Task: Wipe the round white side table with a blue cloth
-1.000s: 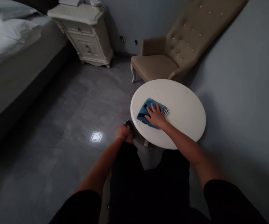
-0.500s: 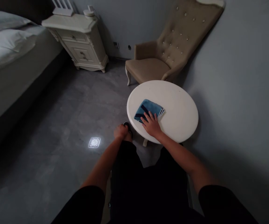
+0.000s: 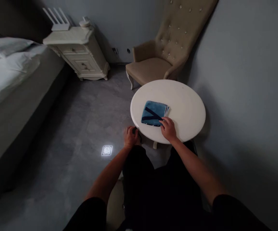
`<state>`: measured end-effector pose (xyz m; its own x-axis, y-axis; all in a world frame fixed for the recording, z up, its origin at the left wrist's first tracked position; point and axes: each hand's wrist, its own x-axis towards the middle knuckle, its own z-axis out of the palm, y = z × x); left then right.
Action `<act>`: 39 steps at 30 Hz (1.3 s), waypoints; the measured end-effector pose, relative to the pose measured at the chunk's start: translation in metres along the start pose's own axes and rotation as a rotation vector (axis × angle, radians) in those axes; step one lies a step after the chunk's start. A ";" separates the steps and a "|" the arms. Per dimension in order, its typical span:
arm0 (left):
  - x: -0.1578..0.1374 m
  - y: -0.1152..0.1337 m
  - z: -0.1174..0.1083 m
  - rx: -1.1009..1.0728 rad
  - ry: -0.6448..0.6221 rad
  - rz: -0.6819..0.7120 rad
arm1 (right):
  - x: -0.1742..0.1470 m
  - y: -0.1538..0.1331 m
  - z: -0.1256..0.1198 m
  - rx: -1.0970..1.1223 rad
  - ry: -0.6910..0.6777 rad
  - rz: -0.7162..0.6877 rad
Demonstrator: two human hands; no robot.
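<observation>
One blue cloth on one white table

The cloth lies folded. The person has two hands. The right hand bends its fingers at the cloth's near right corner; one cannot tell if they pinch it. The left hand is loose and holds nothing, near the left leg. Farther back are one brown chair and one cabinet.
</observation>
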<state>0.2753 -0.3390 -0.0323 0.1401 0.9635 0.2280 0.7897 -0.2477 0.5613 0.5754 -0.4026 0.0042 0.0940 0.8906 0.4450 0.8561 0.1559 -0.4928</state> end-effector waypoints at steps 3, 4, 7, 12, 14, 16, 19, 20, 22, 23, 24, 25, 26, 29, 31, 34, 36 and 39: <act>0.007 0.027 0.002 -0.048 0.044 0.153 | -0.002 0.005 0.005 0.095 0.059 0.018; 0.013 0.037 0.002 -0.036 0.027 0.178 | -0.002 0.007 0.005 0.123 0.069 0.029; 0.035 0.061 0.004 0.035 -0.053 0.162 | -0.003 0.011 0.006 0.183 0.076 0.061; 0.054 0.064 0.002 0.130 -0.145 0.159 | -0.004 0.011 0.007 0.217 0.076 0.131; 0.055 0.060 0.000 0.167 -0.151 0.155 | -0.004 0.011 0.006 0.222 0.083 0.134; 0.053 0.058 -0.004 0.203 -0.145 0.143 | -0.004 0.011 0.006 0.220 0.105 0.141; 0.052 0.064 -0.007 0.207 -0.134 0.168 | -0.003 0.010 0.004 0.219 0.128 0.146; 0.053 0.067 -0.007 0.205 -0.136 0.182 | -0.003 0.010 0.004 0.221 0.124 0.139; 0.055 0.075 -0.007 0.222 -0.151 0.196 | -0.003 0.009 0.003 0.227 0.114 0.122; 0.057 0.079 -0.006 0.243 -0.163 0.194 | -0.003 0.009 0.003 0.227 0.114 0.116; 0.059 0.083 -0.005 0.269 -0.175 0.187 | -0.003 0.008 0.003 0.226 0.120 0.113; 0.061 0.086 -0.005 0.294 -0.188 0.181 | -0.003 0.008 0.002 0.225 0.129 0.108; 0.063 0.089 -0.004 0.317 -0.200 0.174 | -0.003 0.009 0.001 0.222 0.139 0.102; 0.067 0.093 -0.004 0.345 -0.226 0.168 | -0.004 0.008 -0.001 0.197 0.141 0.078; 0.068 0.093 -0.004 0.322 -0.227 0.168 | -0.005 0.007 -0.003 0.167 0.120 0.057; 0.068 0.091 -0.004 0.254 -0.201 0.134 | -0.005 0.003 -0.003 0.096 0.064 0.005; 0.069 0.089 -0.004 0.203 -0.179 0.091 | -0.005 0.000 -0.002 0.039 0.020 -0.035; 0.071 0.084 -0.003 0.103 -0.152 0.055 | -0.004 -0.001 -0.001 -0.009 0.001 -0.037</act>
<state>0.3498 -0.2914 0.0334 0.2673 0.9550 0.1287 0.8344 -0.2962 0.4647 0.5745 -0.4064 0.0036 0.0631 0.8837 0.4638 0.8635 0.1847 -0.4694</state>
